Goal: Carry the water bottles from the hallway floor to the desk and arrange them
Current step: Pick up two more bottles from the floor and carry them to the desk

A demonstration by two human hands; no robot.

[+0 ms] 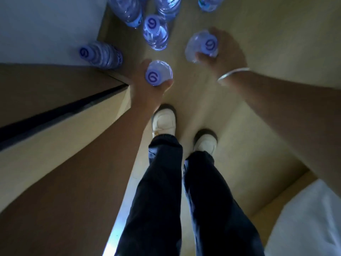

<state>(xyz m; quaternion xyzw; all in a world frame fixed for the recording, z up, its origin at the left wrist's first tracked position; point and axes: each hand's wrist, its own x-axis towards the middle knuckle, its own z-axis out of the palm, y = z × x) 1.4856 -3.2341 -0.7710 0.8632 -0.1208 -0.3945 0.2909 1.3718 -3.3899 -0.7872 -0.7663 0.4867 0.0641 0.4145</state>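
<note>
- Looking straight down a narrow hallway: the left hand [145, 84] has its fingers [167, 84] curled round a clear plastic water bottle with a pale cap printed with a purple swirl [158, 73], gripped near the top, cap facing the camera.
- The right hand [224, 52], a thin silver bangle [233, 74] on its wrist, grasps a second clear capped bottle [202, 46]; thumb and fingers wrap its shoulder, and the plastic looks crumpled there.
- More of the clear bottles remain on the tan hallway floor [258, 43]: one upright [156, 32] just ahead of the hands, one [101, 54] close against the white wall [46, 24] to the left, and others [129, 10] at the top edge.
- White shoes [163, 121] and dark trousers [162, 182] stand just behind the held bottles. No worktop in sight, so the carry looks barely begun.
- My read on the risks: both grips sit high on thin, yielding plastic, so a full bottle could slide out during the walk.
- The standing bottle sits between the two hands; a careless swing on lifting could topple it and send it rolling.
- The passage is tight, with a brown panel [55, 89] close on the left, so a bottle could knock against it when turning.
</note>
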